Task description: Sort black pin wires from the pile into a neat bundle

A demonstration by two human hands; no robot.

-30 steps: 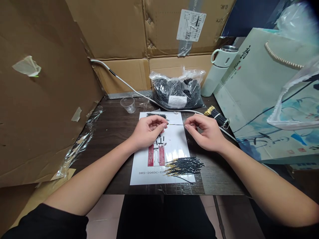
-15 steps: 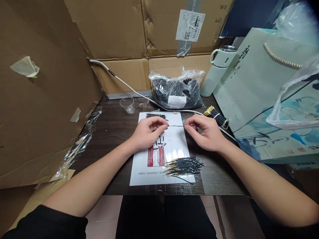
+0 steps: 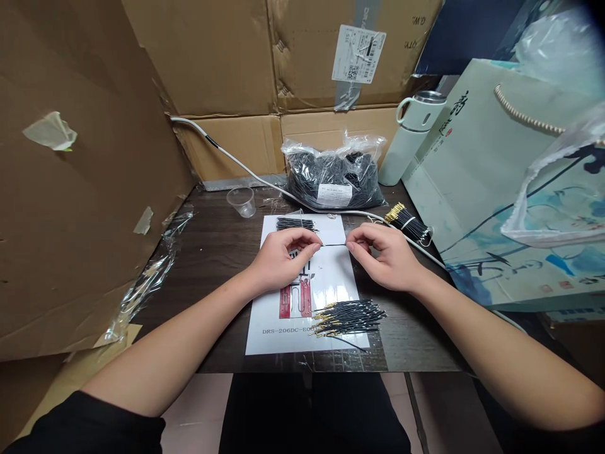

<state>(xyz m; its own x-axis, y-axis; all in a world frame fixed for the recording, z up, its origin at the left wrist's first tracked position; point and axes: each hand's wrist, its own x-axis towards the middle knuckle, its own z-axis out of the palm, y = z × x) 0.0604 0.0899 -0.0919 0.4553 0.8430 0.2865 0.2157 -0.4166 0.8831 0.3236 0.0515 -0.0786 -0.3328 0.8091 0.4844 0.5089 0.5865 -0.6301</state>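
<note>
My left hand (image 3: 282, 257) and my right hand (image 3: 382, 255) pinch the two ends of one thin black wire (image 3: 333, 244), stretched level between them over a white printed sheet (image 3: 331, 277). A loose pile of black wires with gold tips (image 3: 348, 315) lies on the sheet's near right corner. A small row of short black pieces (image 3: 295, 223) rests at the sheet's far edge, just beyond my left fingers. A banded bundle of gold-tipped wires (image 3: 409, 223) lies right of my right hand.
A clear bag of black parts (image 3: 331, 175) sits at the back of the dark wooden table (image 3: 217, 252), with a small clear cup (image 3: 242, 200), a white cable (image 3: 246, 167) and a pale flask (image 3: 412, 139). Cardboard walls stand left and behind; a paper gift bag (image 3: 496, 183) crowds the right.
My hands have moved slightly closer together, so less of the wire shows between them. The view has tilted a little.
</note>
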